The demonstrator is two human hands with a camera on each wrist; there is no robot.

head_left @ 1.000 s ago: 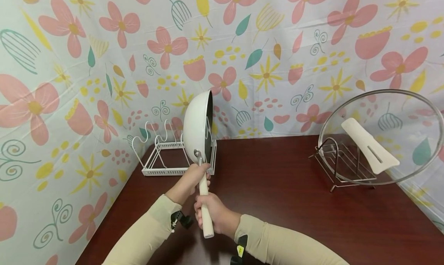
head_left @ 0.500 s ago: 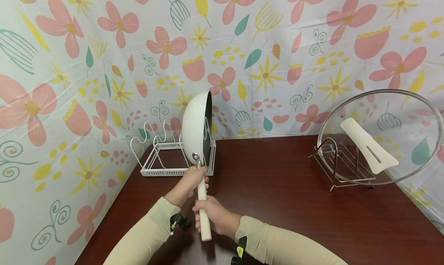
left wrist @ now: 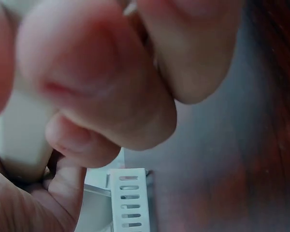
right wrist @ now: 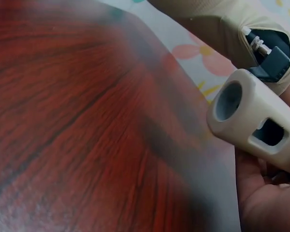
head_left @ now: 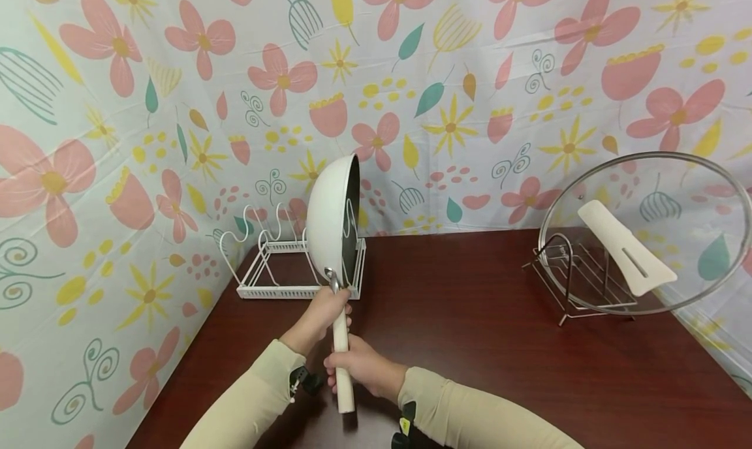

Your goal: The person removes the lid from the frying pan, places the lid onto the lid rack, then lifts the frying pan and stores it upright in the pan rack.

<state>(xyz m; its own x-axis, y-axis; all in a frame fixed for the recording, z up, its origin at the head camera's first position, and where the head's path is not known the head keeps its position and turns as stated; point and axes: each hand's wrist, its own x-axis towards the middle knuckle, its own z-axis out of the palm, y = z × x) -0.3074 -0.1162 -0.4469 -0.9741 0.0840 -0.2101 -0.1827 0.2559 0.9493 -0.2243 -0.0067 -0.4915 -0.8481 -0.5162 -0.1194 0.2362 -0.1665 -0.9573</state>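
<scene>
A white frying pan (head_left: 325, 214) with a dark inside stands on its side, its opening turned right, within the right end of the white wire rack (head_left: 276, 292). My left hand (head_left: 320, 315) grips the cream handle (head_left: 341, 335) close to the pan body. Lower on the same handle, my right hand (head_left: 361, 364) holds on with fingers curled round it. The handle's end (right wrist: 232, 108), with its hole, sticks out past the right hand in the right wrist view. Up close in the left wrist view, curled fingers (left wrist: 101, 72) cover most of the handle, and the rack's slotted rail (left wrist: 129, 198) shows below.
At the right, a dark wire stand (head_left: 566, 279) holds a large glass lid (head_left: 705, 253) with a cream handle piece (head_left: 625, 247). The reddish-brown table (head_left: 446, 305) meets a flowered cloth (head_left: 446, 64) at the back and left.
The pan has shifted slightly left and its handle end has come down a little toward me, both hands moving along with it. Rack and lid have stayed put.
</scene>
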